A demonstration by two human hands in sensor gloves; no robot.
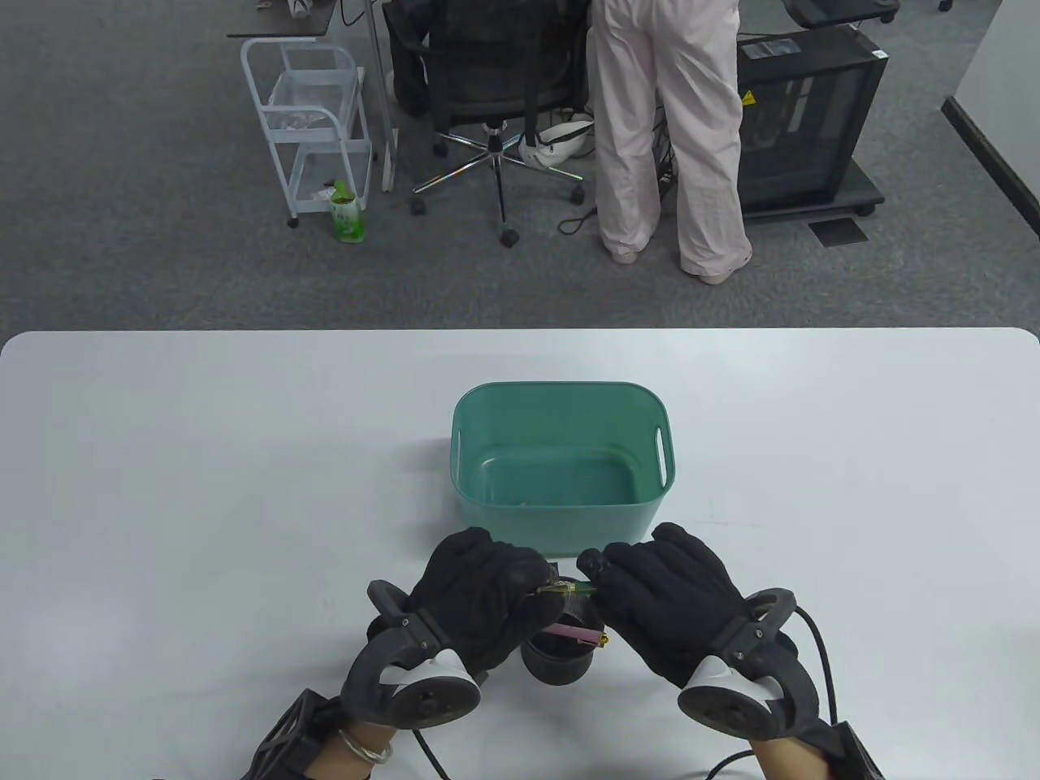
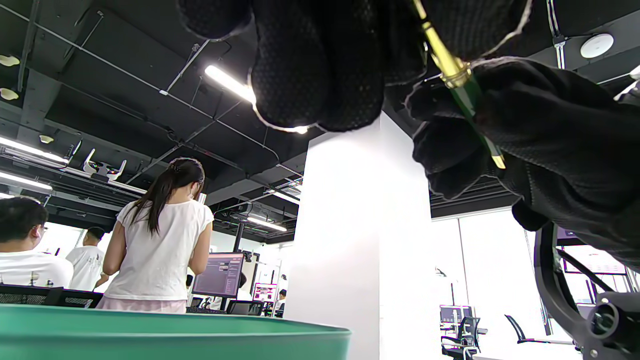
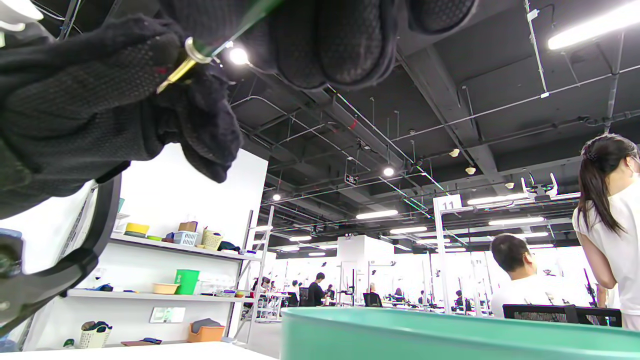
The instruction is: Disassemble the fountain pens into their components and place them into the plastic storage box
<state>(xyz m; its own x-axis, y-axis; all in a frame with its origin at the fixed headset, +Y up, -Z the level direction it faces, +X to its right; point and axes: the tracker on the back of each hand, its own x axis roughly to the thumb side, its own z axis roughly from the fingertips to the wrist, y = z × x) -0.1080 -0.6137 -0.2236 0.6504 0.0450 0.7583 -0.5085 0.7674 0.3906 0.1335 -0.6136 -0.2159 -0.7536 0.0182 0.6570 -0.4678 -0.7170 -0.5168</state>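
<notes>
Both gloved hands meet just in front of the green plastic storage box (image 1: 561, 451), holding one green fountain pen (image 1: 571, 587) with gold trim between them. My left hand (image 1: 487, 597) pinches the pen's gold end (image 2: 445, 55); my right hand (image 1: 662, 597) grips its green barrel (image 3: 250, 17). Under the hands stands a black pen holder (image 1: 561, 654) with a pink pen (image 1: 573, 634) lying across its mouth. The box looks empty inside. The box rim shows low in the left wrist view (image 2: 175, 330) and in the right wrist view (image 3: 450, 332).
The white table (image 1: 203, 487) stretches wide on both sides of the box. Beyond its far edge stand an office chair (image 1: 487, 89), a white cart (image 1: 313, 122), a black computer case (image 1: 804, 114) and a person in pale trousers (image 1: 666, 138).
</notes>
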